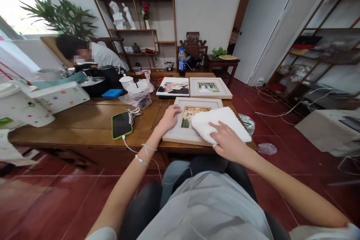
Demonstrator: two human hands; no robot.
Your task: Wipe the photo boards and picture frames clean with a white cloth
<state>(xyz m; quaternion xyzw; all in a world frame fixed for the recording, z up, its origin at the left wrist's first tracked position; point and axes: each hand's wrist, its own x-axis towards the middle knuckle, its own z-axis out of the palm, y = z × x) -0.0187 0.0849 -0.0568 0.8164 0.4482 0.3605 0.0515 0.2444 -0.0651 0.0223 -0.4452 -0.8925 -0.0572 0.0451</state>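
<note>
A picture frame (170,134) with a pale wooden rim lies flat on the table before me, a small coloured picture behind its grey mount. My left hand (169,117) grips its left side, fingers bent over the rim. Under my right hand (226,138) is a folded white cloth (229,120), which covers the right part of the frame and hangs past its right edge. The right index finger presses on the cloth, and the other fingers hold it. Behind lie a second picture frame (226,89) and a photo panel (173,90).
To the left on the wooden table (92,123) are a charging phone (121,124), a bagged cup (137,92), a blue box (111,93) and a white box (63,99). A bottle (182,62) stands behind the frames. Across the table a person (105,54) leans down.
</note>
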